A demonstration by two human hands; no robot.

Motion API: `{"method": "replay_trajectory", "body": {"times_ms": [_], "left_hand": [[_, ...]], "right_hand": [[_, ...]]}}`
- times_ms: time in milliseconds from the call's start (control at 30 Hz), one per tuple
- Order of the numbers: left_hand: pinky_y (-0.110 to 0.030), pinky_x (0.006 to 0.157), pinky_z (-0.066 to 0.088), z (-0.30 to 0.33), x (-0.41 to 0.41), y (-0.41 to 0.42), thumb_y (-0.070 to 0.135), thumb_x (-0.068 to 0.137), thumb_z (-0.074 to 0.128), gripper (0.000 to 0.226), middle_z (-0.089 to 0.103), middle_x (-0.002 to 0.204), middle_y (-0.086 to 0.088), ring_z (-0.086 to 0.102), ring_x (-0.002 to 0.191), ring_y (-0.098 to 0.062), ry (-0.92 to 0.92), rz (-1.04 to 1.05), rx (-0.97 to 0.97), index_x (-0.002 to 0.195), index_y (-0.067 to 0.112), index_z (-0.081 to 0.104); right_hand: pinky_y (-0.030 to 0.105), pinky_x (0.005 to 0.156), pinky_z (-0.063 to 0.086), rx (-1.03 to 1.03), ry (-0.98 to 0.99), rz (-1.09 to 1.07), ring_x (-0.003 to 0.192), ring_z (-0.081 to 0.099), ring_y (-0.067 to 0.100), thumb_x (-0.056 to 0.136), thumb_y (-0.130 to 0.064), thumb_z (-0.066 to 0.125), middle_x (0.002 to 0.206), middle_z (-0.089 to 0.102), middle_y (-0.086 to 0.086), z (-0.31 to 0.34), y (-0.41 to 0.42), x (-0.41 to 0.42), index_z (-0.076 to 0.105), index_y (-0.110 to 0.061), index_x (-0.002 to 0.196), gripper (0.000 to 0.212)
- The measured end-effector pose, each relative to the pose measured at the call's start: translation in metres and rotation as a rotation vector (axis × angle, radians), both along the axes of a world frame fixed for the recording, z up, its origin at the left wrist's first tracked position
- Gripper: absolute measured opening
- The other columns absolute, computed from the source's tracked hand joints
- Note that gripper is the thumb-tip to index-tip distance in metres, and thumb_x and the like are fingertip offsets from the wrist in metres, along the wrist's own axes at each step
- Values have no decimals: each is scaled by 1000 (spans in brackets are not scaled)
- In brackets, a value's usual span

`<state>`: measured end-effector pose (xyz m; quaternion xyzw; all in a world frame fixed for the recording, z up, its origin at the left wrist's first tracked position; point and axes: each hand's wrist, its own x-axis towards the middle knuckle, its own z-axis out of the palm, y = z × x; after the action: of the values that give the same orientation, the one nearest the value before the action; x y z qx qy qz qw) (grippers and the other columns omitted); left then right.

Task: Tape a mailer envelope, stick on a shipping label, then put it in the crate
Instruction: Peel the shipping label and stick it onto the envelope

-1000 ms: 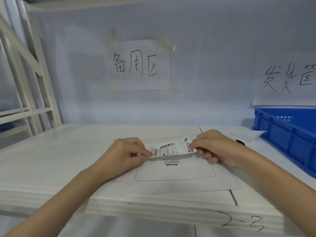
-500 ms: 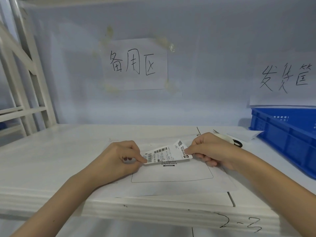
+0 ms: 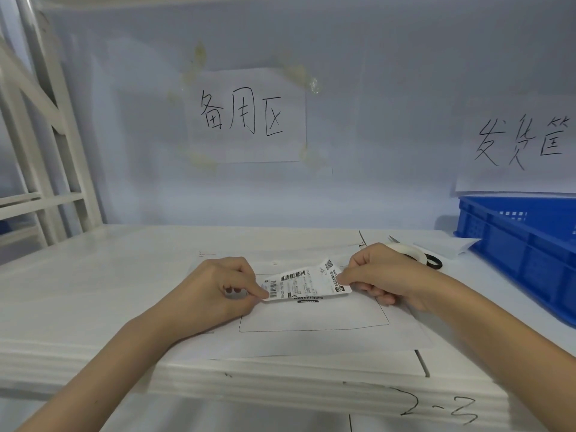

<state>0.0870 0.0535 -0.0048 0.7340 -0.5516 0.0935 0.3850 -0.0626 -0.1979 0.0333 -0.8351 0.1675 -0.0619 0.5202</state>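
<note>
Left hand (image 3: 223, 288) pinches the left end of the white printed shipping label with barcodes (image 3: 307, 281), fingers curled, thumb and forefinger on its lower left corner. Right hand (image 3: 381, 275) pinches the label's right end the same way. Label's long axis runs left to right, right end raised higher than left, printed face toward the camera; its left lower edge sits on or just above the envelope, cannot tell if touching.

Under the label lies the flat white paper mailer envelope (image 3: 311, 335), long axis also left to right, with a thin black rounded rectangle outline and the words "waybill here" showing just below the label's edge.

Envelope rests near the front edge of the white shelf board (image 3: 109, 294), marked "2-3" on its front lip. Right of the envelope: a roll of clear tape (image 3: 411, 252) with a black ring beside it, then the blue plastic crate (image 3: 526, 247) further right. Behind the envelope, a pale wall carries a handwritten paper sign (image 3: 246, 115); a second sign (image 3: 520, 145) hangs above the crate. Left of the envelope, white metal rack frame (image 3: 40, 135).
</note>
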Motion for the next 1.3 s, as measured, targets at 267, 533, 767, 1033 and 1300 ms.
{"method": "replay_trajectory", "body": {"times_ms": [267,533,767,1033,1300], "left_hand": [[-38,68,50,-1,0,-1,39,76,65,19,68,88,10,66,80,-15,-1,-14,4,88,40,80],[-36,67,51,-1,0,0,40,77,65,19,68,88,11,65,81,-14,0,-22,15,87,38,80],[-34,66,51,-2,1,0,30,79,71,15,68,86,10,66,82,-13,11,-20,34,86,38,80],[-33,66,52,-2,1,0,25,78,72,17,68,86,10,66,81,-13,31,-28,44,86,38,80],[-32,67,52,-1,-1,0,27,77,71,16,68,86,11,66,81,-11,45,-36,51,86,37,80]], "right_hand": [[20,37,19,11,-2,-14,39,27,11,85,-13,68,52,44,3,-1,-1,1,46,-14,59,34],[22,38,18,-21,33,2,41,27,12,83,-13,69,54,43,4,-2,-1,2,49,-11,64,28],[20,36,19,-34,53,10,39,27,11,84,-12,69,52,44,3,-1,0,1,49,-11,64,28],[20,36,21,-79,71,44,39,28,12,82,-12,69,51,43,2,-4,-1,2,51,-8,64,27],[19,35,22,-119,71,48,41,28,14,80,-12,69,50,42,3,-6,-1,4,48,-13,54,33]]}}
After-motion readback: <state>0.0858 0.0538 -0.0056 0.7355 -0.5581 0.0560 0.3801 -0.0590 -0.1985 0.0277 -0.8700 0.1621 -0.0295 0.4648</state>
